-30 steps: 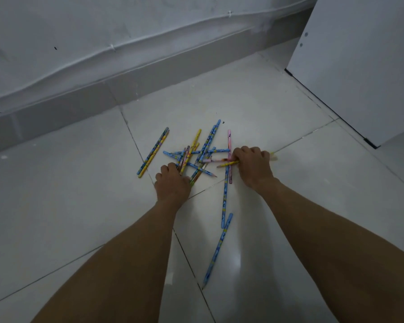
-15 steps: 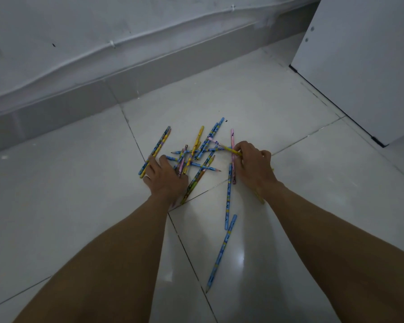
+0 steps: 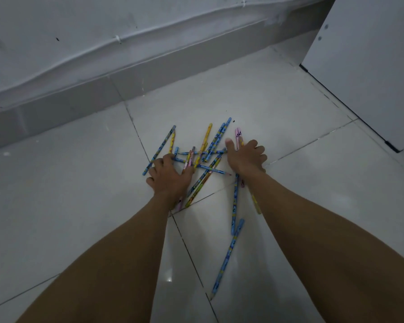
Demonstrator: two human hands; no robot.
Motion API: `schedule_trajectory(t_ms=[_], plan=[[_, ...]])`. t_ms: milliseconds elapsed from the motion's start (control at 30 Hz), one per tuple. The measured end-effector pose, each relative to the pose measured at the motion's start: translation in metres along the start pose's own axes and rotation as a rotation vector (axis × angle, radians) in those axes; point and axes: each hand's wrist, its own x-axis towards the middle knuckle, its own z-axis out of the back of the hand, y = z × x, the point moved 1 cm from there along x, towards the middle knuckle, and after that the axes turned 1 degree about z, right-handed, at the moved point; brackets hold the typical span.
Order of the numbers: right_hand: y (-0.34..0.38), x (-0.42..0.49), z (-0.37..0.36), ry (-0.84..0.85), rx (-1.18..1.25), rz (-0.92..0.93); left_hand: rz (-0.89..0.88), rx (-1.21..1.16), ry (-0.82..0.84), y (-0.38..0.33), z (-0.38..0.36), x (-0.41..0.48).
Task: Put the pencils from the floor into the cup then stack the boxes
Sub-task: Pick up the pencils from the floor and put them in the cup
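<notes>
Several patterned pencils (image 3: 210,145), blue, yellow and pink, lie crossed in a heap on the white tiled floor. My left hand (image 3: 169,177) rests flat on the heap's left side with its fingers spread over the pencils. My right hand (image 3: 246,157) is on the heap's right side, thumb stretched out and fingers curled. A yellow pencil (image 3: 255,203) runs through that hand and sticks out below the wrist. Two blue pencils (image 3: 226,259) lie apart, nearer to me. No cup or boxes are in view.
A grey wall with a skirting board (image 3: 149,73) runs across the far side. A white cabinet panel (image 3: 371,66) stands at the right, close to the pencils. Grout lines cross the glossy tiles (image 3: 68,206) under my arms.
My left hand moved left and spread flat over the pencils. My right hand turned the yellow pencil lengthwise toward me and stretched its thumb out.
</notes>
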Motion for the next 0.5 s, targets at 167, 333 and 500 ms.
schedule_trajectory(t_ms=[167,333,500], plan=[[0.021,-0.008,-0.012,0.059,-0.015,-0.009,-0.070,-0.032,-0.036,-0.006,-0.007,-0.009],[0.023,-0.012,-0.020,0.043,-0.099,-0.002,-0.125,-0.092,-0.006,-0.007,-0.010,-0.012],[0.015,-0.009,-0.012,0.073,-0.090,0.040,-0.161,-0.018,0.058,-0.004,-0.007,-0.014]])
